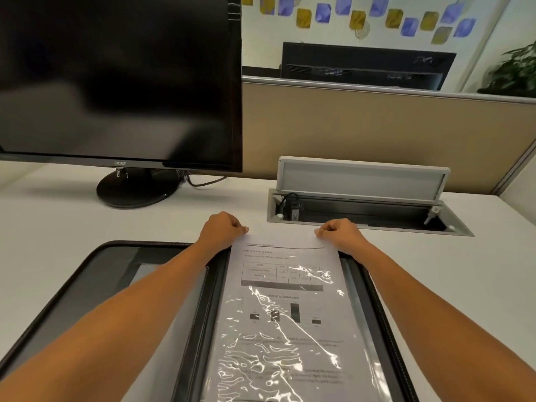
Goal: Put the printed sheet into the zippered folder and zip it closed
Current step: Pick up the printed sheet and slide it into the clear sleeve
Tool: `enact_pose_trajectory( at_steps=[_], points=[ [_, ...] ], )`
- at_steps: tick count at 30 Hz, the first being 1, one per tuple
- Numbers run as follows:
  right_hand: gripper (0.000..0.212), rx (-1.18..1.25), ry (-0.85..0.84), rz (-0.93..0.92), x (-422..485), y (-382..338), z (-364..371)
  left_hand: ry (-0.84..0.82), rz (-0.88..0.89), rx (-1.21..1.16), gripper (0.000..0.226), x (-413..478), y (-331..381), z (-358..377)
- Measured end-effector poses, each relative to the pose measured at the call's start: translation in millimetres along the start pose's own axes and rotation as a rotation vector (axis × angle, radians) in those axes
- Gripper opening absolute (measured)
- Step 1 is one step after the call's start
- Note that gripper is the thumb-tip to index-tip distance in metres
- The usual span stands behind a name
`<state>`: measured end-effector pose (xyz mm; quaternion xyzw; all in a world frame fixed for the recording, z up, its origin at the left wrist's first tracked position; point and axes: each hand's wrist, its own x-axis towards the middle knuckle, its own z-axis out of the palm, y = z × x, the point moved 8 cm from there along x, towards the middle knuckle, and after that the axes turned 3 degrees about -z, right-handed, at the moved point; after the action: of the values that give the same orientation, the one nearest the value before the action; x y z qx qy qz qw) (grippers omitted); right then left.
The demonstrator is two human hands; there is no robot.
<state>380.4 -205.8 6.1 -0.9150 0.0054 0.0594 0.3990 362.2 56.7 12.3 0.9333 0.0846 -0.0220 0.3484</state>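
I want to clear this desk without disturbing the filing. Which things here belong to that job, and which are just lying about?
Part of the job: printed sheet, pinched at its top corners by the left hand and right hand; open zippered folder beneath it.
Just lying about: monitor; open desk cable box; plant beyond the partition.

left hand [224, 231]: arm outstretched, fingers [241, 227] curled, pinching | right hand [340, 232]: arm outstretched, fingers [322, 232] curled, pinching
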Motion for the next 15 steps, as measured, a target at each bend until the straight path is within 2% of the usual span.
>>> enact_pose_trajectory(
  at_steps=[4, 10, 15],
  points=[
    [0.036, -0.129, -0.092, -0.041, -13, -8, 3, -0.005, 0.049, 0.102, 0.034, -14, 1, 0],
    [0.049, -0.297, -0.139, -0.080, -27, -14, 14, -0.040, 0.068, 0.189, 0.036, -32, -2, 4],
    [0.052, -0.522, -0.107, -0.081, -34, -15, 19, 0.057, 0.140, 0.263, 0.039, -54, 6, 1]
  ],
)
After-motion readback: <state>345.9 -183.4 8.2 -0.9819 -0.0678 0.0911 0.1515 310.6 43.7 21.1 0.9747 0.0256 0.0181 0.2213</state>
